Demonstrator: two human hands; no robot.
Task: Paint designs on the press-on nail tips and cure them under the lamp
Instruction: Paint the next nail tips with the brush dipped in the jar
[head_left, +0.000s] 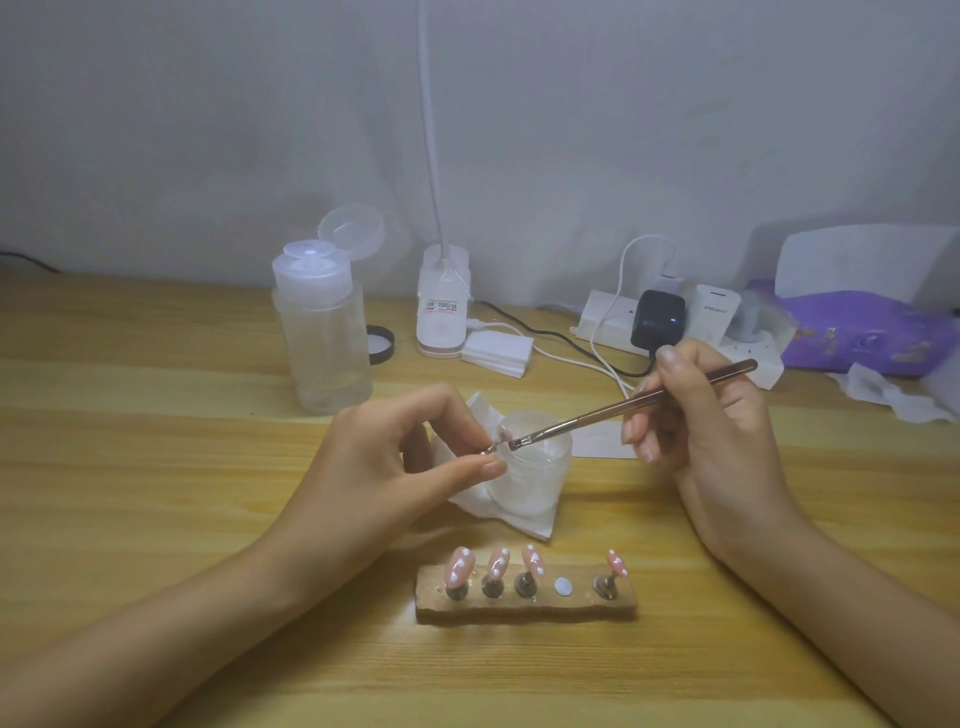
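I am looking over the person's shoulders at a pale wooden table (156, 467), with both forearms reaching in toward the middle. The left hand (410, 457) has its thumb and forefinger curled in a pinch on a small metal stand carrying a single nail tip (498, 439), held just over the near rim of a frosted jar (530, 483). Its other fingers are tucked loosely beneath. The right hand (711, 415) grips a slim brown brush (623, 408) like a pen, fingers curled round the handle. The bristle end comes right up to the held tip (whether it actually touches is hard to make out at this size). The jar stands on a crumpled white tissue (524, 525).

Nearer the person lies a wooden block (524, 610) with four pink tips dotted in white (460, 566) upright on little stands, three toward the left and one toward the right. A pale disc (562, 587) sits in the gap between them.

Further back, a clear pump bottle (322, 343) stands with its lid flipped open, and a black cap (382, 344) lies just beside it. The white gooseneck lamp (441, 312) stands near the wall, well apart from the hands, with a stack of white pads (498, 351) just beside its base. To the right are a power strip (608, 319) with a black adapter (657, 317) plugged in, then a purple packet (862, 332) at the far edge
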